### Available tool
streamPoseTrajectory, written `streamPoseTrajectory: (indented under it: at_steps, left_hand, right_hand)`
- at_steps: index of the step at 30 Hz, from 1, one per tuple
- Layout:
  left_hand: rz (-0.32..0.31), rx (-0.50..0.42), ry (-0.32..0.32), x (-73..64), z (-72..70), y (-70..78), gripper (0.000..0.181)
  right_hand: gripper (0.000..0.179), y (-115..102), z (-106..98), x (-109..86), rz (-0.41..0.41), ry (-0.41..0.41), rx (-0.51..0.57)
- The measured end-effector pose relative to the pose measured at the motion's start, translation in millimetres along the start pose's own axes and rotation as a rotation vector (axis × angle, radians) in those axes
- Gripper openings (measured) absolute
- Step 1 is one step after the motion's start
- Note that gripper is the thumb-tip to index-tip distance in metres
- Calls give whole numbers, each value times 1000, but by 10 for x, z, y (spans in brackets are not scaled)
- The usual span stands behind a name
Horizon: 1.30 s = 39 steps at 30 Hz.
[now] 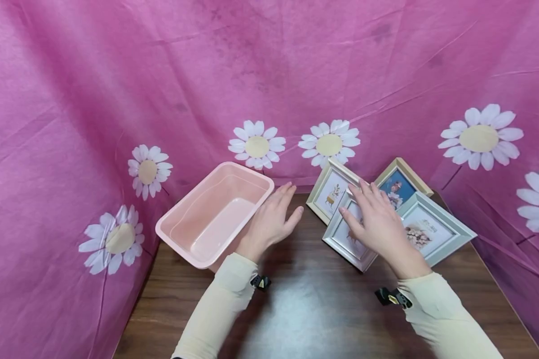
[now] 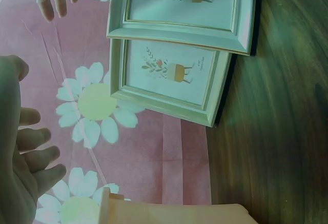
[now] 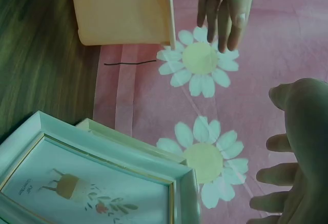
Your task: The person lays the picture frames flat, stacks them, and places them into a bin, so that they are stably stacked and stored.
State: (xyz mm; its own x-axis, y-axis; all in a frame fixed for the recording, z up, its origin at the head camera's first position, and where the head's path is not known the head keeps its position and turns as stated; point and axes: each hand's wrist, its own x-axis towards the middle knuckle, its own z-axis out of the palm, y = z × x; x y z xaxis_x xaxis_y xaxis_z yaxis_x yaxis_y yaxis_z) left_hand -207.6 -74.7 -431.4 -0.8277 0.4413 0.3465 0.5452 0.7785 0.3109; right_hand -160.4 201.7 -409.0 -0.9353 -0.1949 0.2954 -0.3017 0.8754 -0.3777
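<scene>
Left hand (image 1: 271, 219) beside pink tub (image 1: 215, 214), right hand (image 1: 377, 219) above picture frames (image 1: 424, 232)

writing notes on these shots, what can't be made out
Head view: part of the silver frame, behind the right grip.
Head view: part of the gold frame, behind the mint frame.
Left wrist view: most of the pink tub, cut by the bottom edge.
Right wrist view: small lettering on the print, too blurred.

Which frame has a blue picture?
The tan frame, the right-hand one of the two at the back; the other three frames all have pale picture backgrounds.
</scene>
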Motion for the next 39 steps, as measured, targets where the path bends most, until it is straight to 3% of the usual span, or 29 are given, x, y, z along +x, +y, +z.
streamPoseTrajectory:
  at_steps: [15, 23, 31, 39]
  left_hand:
    - [46, 13, 128, 19, 122, -42, 36]
    - [8, -107, 53, -19, 208, -55, 36]
    - [1, -229, -38, -25, 368, -72, 34]
    - [-8, -319, -99, -38, 552, -88, 32]
  right_hand:
    - [43, 202, -4, -78, -26, 264, 117]
    - [35, 313, -12, -185, 39, 284, 180]
    - [36, 447, 46, -253, 5, 394, 178]
    - [33, 589, 81, -326, 5, 444, 152]
